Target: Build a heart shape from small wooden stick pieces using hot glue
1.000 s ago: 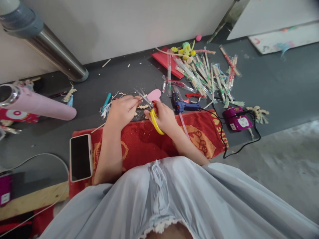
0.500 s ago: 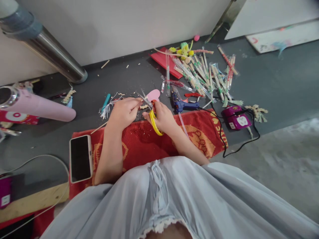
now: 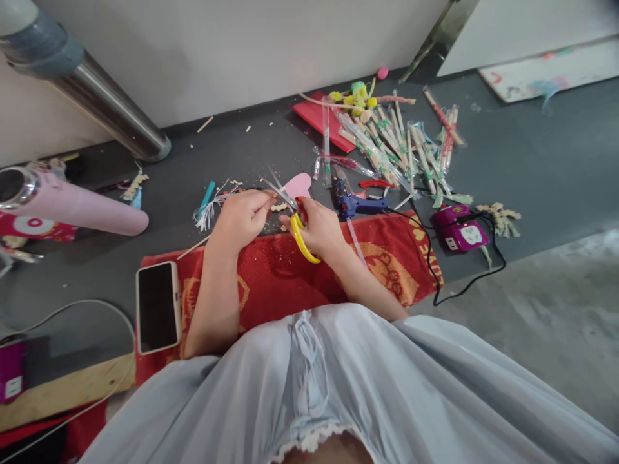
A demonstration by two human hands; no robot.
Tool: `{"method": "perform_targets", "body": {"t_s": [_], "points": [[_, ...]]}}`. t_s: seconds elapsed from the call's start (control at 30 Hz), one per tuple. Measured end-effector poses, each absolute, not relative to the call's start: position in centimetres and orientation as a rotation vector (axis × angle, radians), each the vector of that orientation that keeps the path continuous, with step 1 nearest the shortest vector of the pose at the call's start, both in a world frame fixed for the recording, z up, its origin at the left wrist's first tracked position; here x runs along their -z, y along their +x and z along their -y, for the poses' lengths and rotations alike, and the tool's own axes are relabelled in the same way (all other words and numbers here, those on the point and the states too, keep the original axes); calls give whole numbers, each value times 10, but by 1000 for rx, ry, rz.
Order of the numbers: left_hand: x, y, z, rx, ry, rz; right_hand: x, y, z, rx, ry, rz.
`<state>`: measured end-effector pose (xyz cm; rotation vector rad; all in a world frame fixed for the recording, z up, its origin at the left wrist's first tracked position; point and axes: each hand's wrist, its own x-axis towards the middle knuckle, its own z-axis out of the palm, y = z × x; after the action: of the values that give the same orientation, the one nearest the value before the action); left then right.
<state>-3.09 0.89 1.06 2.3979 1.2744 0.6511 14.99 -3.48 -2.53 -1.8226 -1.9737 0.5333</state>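
- right hand [image 3: 322,227] is wrapped round the yellow scissors [image 3: 296,219], blades apart
- left hand [image 3: 242,216] pinches a small piece up to them, above the red towel's [image 3: 280,277] far edge so trimmings land there

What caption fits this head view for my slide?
Right hand works yellow scissors against a small piece pinched in the left hand, over a red towel.

Yellow-handled scissors [image 3: 294,212], blades open, above red towel edge
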Motion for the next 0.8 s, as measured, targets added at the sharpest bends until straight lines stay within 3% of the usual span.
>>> {"method": "perform_targets", "body": {"t_s": [0.53, 0.8], "points": [[-2, -35, -16, -620, 2249, -1419, 13, 145, 27, -648, -2166, 1936], [0, -42, -22, -185, 2145, -1871, 14, 144, 28, -693, -2190, 1991]]}}
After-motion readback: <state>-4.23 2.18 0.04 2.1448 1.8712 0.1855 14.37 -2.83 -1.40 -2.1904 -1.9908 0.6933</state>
